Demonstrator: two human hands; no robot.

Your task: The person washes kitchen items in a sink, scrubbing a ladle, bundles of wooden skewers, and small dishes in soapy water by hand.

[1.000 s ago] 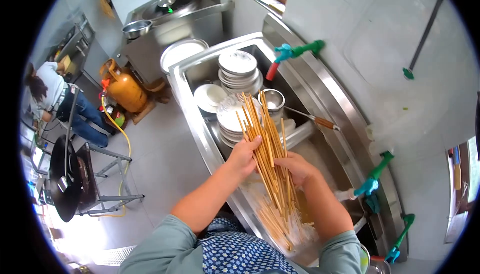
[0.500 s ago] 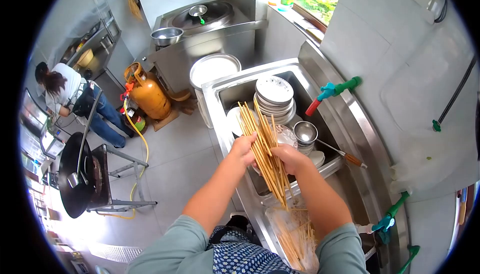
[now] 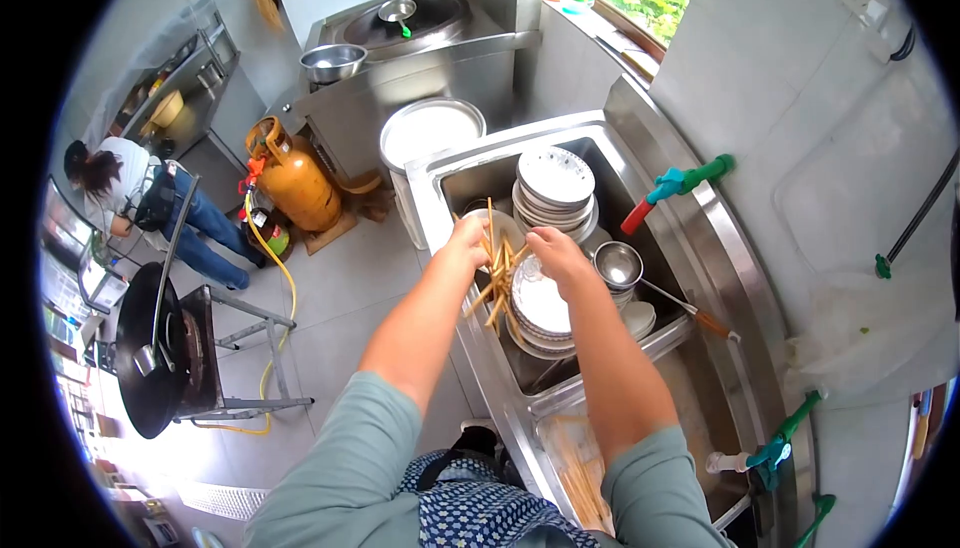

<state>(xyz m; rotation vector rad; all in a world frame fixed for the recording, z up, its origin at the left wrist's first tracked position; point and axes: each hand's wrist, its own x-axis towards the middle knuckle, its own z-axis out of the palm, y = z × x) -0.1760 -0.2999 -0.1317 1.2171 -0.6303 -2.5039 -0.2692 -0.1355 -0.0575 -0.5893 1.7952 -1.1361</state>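
Observation:
Over the left basin of the steel sink (image 3: 425, 188), my left hand (image 3: 466, 245) and my right hand (image 3: 557, 253) are closed around wooden chopsticks (image 3: 499, 276). The sticks point several ways, many end-on to me, and my fingers are partly hidden. Just below them stands a stack of white plates (image 3: 541, 306). Behind it rises another stack of patterned plates (image 3: 555, 178). A steel ladle (image 3: 618, 264) with a wooden handle rests to the right, on small bowls. More chopsticks (image 3: 578, 478) lie in a clear container in the nearer basin.
A red-ended tap (image 3: 645, 210) juts over the sink from the right. A white-lidded bin (image 3: 432, 133) stands beyond the sink. To the left are an orange gas cylinder (image 3: 297, 188), a yellow hose (image 3: 285, 293) and a black wok (image 3: 145, 348) on a stand. A person (image 3: 165, 198) bends at the far left.
My hands have moved up and away from me with the chopsticks. The bundle, long and slanting before, now points mostly away from me. The nearer plate stack has come into view.

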